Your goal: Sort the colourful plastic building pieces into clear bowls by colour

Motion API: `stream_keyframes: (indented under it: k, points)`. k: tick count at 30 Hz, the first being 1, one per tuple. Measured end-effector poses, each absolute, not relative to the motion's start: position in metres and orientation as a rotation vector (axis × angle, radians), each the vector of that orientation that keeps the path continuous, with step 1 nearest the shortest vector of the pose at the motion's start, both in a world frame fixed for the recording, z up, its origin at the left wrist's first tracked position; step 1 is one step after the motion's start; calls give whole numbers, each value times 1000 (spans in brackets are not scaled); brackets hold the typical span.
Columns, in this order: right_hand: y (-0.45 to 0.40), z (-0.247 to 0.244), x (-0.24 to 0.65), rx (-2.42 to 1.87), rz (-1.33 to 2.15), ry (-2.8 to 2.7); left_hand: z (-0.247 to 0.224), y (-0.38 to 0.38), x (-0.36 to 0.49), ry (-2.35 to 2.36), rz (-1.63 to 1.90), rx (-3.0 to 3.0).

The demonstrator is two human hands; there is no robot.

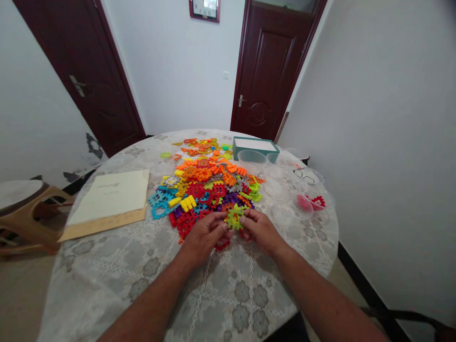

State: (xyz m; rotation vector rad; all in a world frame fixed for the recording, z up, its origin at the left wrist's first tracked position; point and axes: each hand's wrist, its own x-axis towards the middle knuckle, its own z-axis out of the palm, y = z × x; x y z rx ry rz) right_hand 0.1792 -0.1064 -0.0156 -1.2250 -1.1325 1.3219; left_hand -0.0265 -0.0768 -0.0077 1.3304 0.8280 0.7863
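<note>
One lime piece point(235, 217) is pinched between the left hand point(206, 236) and right hand point(261, 230) at the near edge of the pile point(199, 192); finished work is not discernible, much of the pile appears left to handle, and red pieces point(318, 202) lie right of the pile

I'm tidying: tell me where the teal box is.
In the head view, the teal box sits right of centre, far across the table, just behind clear plastic tubs.

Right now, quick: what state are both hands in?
Left hand: closed, holding the lime-green notched plastic piece.
Right hand: closed, holding the same piece.
</note>
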Motion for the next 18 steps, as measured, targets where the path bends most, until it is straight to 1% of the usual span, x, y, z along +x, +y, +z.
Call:
stream_keyframes:
  k: [5,18]
  points:
    - [-110,-6,173,-1292,1254,-1289,-10,-79,-24,818,788,1278]
    - [-97,21,171,-1276,1371,-1423,-10,-79,-26,864,731,1249]
